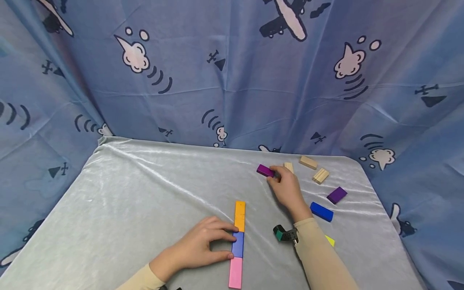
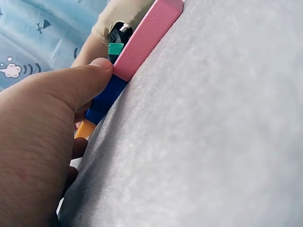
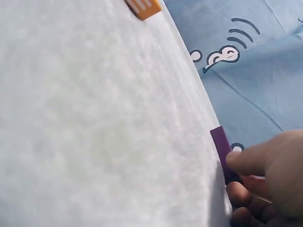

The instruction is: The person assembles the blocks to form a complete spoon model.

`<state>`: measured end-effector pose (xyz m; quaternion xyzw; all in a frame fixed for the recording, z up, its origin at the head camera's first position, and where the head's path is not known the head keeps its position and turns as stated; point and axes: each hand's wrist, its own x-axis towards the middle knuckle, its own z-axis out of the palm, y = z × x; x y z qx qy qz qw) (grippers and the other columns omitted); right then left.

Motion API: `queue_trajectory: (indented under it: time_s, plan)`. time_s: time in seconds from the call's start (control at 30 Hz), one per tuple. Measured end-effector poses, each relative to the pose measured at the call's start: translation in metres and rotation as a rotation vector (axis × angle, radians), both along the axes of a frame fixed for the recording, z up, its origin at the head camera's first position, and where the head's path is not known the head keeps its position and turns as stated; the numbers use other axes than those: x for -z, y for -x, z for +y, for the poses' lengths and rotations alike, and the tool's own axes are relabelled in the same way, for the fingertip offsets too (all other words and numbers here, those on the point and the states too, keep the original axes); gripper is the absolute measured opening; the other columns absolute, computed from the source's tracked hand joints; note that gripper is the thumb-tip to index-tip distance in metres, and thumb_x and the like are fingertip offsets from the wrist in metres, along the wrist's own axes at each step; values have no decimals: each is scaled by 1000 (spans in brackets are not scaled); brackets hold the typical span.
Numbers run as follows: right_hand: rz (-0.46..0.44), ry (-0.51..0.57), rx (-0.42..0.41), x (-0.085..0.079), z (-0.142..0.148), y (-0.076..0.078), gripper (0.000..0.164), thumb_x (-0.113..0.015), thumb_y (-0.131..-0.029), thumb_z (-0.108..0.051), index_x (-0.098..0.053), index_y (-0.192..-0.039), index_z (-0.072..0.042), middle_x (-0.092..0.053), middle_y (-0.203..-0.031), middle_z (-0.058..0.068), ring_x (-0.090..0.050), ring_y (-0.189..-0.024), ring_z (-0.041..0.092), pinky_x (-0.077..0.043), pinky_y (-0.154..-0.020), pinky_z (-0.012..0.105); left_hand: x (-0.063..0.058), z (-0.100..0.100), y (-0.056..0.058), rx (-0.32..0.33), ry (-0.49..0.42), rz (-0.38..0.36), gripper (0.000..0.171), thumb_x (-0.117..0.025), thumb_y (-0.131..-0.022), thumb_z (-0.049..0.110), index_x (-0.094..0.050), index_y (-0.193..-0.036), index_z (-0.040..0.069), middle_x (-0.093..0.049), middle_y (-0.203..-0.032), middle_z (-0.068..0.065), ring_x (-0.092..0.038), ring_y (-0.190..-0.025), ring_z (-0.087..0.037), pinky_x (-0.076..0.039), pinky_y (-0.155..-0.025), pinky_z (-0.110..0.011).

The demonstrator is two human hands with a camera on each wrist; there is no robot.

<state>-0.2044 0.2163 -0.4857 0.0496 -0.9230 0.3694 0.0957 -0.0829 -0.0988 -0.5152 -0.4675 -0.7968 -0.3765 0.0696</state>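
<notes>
A row of three blocks lies end to end on the cloth: an orange block (image 1: 239, 216) farthest, a blue block (image 1: 237, 245) in the middle, a pink block (image 1: 235, 273) nearest. My left hand (image 1: 197, 245) rests along the left side of the row. Its thumb touches near the joint of pink and blue, and its fingertips lie at the blue block and its joint with orange. Farther off, my right hand (image 1: 288, 189) pinches one end of a purple block (image 1: 265, 170) between thumb and fingers. In the right wrist view that purple block (image 3: 221, 149) is close over the cloth.
Right of my right hand lie a dark purple block (image 1: 337, 195), a darker blue block (image 1: 322, 212) and several plain wooden blocks (image 1: 308, 162). A yellow block (image 1: 330, 241) is partly hidden by my right sleeve. A blue patterned curtain (image 1: 224, 80) hangs behind the cloth-covered table (image 1: 145, 201).
</notes>
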Motion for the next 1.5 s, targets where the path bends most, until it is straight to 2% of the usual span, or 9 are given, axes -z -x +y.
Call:
queue_trajectory:
  time_s: [0.17, 0.43, 0.67, 0.87, 1.0, 1.1, 1.23, 1.5]
  plan:
    - [19, -31, 15, 2, 1, 1, 33, -74, -101, -2, -72, -134, 4, -70, -113, 20, -62, -90, 31, -49, -79, 43, -1, 1, 1, 1, 3, 42, 31, -87, -96, 38, -82, -121, 21, -70, -142, 10, -60, -126, -8, -50, -105, -29]
    - [20, -27, 26, 3, 0, 1, 31, -76, -101, -4, -74, -132, 3, -71, -109, 18, -62, -86, 30, -48, -77, 42, -3, -1, 0, -11, 16, 0, 32, -87, -95, 39, -82, -121, 21, -69, -142, 11, -59, -127, -7, -50, -106, -30]
    - [19, -5, 17, 3, 0, -1, 30, -77, -102, -5, -75, -131, 1, -73, -113, 19, -62, -85, 29, -48, -75, 42, -4, -1, 0, -7, 11, 7, 31, -88, -95, 38, -82, -121, 21, -70, -142, 10, -60, -127, -8, -51, -105, -31]
    - [30, 5, -15, 0, -3, -2, 30, -77, -101, -5, -76, -131, 0, -75, -123, 20, -65, -91, 31, -51, -80, 45, -4, -2, -1, -8, 12, 6, 31, -88, -95, 38, -82, -121, 21, -70, -141, 10, -60, -126, -8, -51, -105, -31]
    - [58, 1, -41, -5, -9, -2, 30, -77, -101, -4, -77, -131, -1, -75, -126, 20, -67, -95, 32, -53, -83, 47, -4, -2, 0, -14, 30, -41, 33, -88, -95, 38, -82, -122, 20, -69, -142, 11, -59, -127, -7, -49, -107, -32]
    - [76, 4, -55, -13, -11, -4, 30, -78, -101, -5, -77, -130, -1, -75, -127, 19, -68, -96, 32, -53, -83, 47, -4, -1, 2, -14, 28, -43, 33, -89, -94, 38, -82, -122, 20, -70, -142, 11, -59, -127, -8, -50, -107, -32]
    - [71, 22, -82, -21, -16, -8, 29, -78, -100, -4, -77, -130, -1, -75, -129, 18, -67, -96, 32, -54, -83, 47, -4, -1, 3, -14, 22, -17, 33, -89, -94, 38, -82, -121, 21, -70, -142, 11, -60, -126, -8, -51, -106, -32]
    - [43, 8, -174, -26, -26, -20, 29, -78, -101, -3, -79, -129, -5, -75, -132, 15, -66, -97, 29, -56, -84, 46, -4, -1, 1, -16, 29, -31, 33, -88, -94, 40, -83, -121, 21, -70, -142, 12, -60, -126, -8, -51, -106, -32]
